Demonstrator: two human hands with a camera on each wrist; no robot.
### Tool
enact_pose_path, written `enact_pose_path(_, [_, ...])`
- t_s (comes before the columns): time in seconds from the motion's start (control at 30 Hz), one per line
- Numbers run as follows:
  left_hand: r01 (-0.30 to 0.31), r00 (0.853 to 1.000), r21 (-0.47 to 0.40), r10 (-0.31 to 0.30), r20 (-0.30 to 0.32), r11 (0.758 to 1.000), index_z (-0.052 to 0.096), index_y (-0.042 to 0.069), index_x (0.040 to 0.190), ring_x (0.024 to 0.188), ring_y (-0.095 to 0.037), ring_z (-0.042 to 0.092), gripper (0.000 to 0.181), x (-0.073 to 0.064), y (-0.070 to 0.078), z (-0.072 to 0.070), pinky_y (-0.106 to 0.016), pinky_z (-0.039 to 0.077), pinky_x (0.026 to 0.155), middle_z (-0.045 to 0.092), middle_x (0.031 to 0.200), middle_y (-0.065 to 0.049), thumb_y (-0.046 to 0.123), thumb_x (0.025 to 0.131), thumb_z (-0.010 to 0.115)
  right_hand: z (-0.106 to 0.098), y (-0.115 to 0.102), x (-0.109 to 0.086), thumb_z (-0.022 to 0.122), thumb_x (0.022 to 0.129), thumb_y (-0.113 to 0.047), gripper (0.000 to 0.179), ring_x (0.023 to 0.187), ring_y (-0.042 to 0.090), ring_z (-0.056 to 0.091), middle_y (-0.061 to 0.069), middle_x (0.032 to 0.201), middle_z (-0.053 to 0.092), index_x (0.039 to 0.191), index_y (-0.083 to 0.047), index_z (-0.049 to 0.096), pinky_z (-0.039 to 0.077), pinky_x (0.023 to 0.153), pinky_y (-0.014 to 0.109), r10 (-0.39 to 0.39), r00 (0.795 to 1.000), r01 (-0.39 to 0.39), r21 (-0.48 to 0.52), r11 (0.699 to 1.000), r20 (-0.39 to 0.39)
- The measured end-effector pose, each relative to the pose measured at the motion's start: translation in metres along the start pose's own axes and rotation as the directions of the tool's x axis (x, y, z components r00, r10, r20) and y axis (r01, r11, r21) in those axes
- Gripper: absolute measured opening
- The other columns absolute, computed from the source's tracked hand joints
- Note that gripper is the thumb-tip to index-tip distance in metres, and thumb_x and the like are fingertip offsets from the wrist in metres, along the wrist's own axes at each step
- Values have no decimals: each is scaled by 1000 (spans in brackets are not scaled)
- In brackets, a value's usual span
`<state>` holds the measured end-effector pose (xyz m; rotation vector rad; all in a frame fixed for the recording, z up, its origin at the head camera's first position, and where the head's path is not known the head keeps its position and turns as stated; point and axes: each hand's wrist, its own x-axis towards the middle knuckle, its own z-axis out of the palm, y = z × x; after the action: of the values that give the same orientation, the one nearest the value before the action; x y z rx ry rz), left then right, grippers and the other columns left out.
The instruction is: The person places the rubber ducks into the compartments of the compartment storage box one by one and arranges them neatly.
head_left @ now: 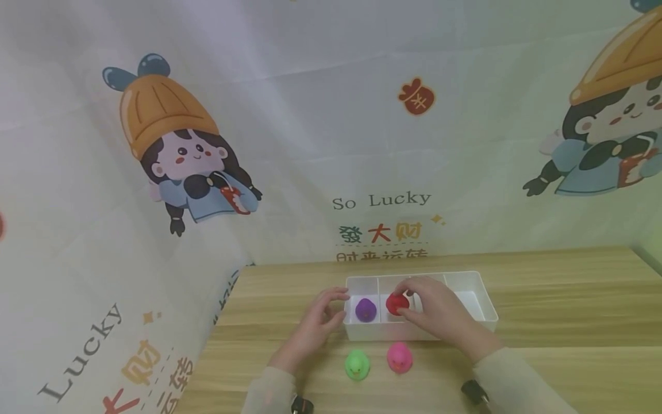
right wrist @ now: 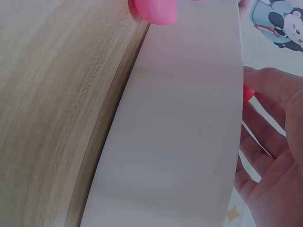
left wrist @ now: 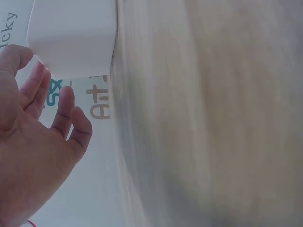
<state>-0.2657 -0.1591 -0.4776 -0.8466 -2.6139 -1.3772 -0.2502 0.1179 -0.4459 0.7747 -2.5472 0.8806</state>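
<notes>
A long white divided box [head_left: 424, 332] stands on the table. My right hand [head_left: 439, 307] reaches over its front wall and pinches a red toy duck [head_left: 397, 304] between thumb and fingers, in the middle compartment. The right wrist view shows only a sliver of this duck above the rim. Whether its base touches the box floor, I cannot tell. In the left compartment sits a purple toy duck [head_left: 365, 310]. My left hand [head_left: 316, 322] is at the box's left end, thumb and fingertips touching its edge, the other fingers loosely bent.
A green toy duck [head_left: 357, 364] and a pink toy duck [head_left: 400, 357] stand on the wooden table [head_left: 569, 310] in front of the box. Behind the table hangs a printed cloth [head_left: 310, 144], which also covers the left side.
</notes>
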Motion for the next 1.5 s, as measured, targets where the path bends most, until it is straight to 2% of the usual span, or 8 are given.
enact_pose_path(0.27, [5, 1000, -6, -5, 3, 1000, 49, 14, 118, 83, -17, 47, 33, 0, -3, 4, -31, 44, 68, 38, 133, -1, 11, 86, 56, 1, 1, 3, 74, 70, -24, 22, 83, 10, 53, -17, 82, 58, 88, -27, 61, 42, 75, 29, 67, 994, -71, 45, 996, 84])
enact_pose_path(0.5, [5, 1000, -9, -5, 5, 1000, 50, 12, 118, 83, -20, 48, 33, 0, 2, 1, -33, 44, 69, 38, 133, -2, 8, 85, 56, 5, 3, 5, 75, 69, -22, 22, 84, 10, 53, -17, 81, 58, 85, -27, 60, 42, 76, 29, 96, 986, -103, 41, 994, 134])
enact_pose_path(0.7, [-12, 1000, -42, 12, 1, 999, 50, 2, 116, 81, -26, 48, 32, -1, 22, -6, -38, 44, 69, 39, 131, -11, 2, 84, 56, 8, 3, 12, 76, 68, -22, 24, 82, 10, 53, -17, 81, 57, 84, -27, 60, 43, 72, 27, 125, 980, -123, -22, 992, 152])
enact_pose_path(0.87, [-9, 1000, -30, 10, 11, 1000, 49, 1, 116, 82, -25, 47, 31, -4, 35, -9, -36, 43, 70, 39, 131, -13, 2, 85, 55, 10, 4, 15, 76, 68, -22, 23, 76, 11, 52, -16, 78, 56, 83, -27, 60, 42, 68, 25, 126, 978, -116, -68, 991, 168])
enact_pose_path(1.27, [-24, 1000, -36, 25, 3, 999, 49, 1, 116, 83, -26, 46, 32, -5, 34, -8, -43, 42, 72, 39, 131, -9, 1, 85, 55, 14, 8, 20, 77, 67, -22, 22, 76, 11, 52, -15, 76, 56, 81, -26, 60, 41, 69, 27, 126, 972, -115, -67, 991, 196])
enact_pose_path(1.4, [-21, 1000, -34, 21, 3, 999, 49, 1, 116, 82, -26, 46, 32, -4, 35, -8, -40, 42, 71, 38, 131, -10, 1, 85, 55, 15, 9, 20, 77, 67, -22, 23, 77, 11, 52, -15, 77, 56, 81, -26, 60, 41, 70, 27, 130, 972, -120, -62, 991, 197])
enact_pose_path(1.5, [-43, 999, -26, 43, -4, 999, 50, 1, 115, 80, -25, 46, 31, -4, 30, -7, -33, 42, 68, 39, 130, -13, 0, 84, 55, 16, 10, 20, 77, 67, -22, 23, 78, 10, 51, -15, 77, 56, 81, -26, 60, 41, 70, 27, 139, 971, -129, -62, 990, 196])
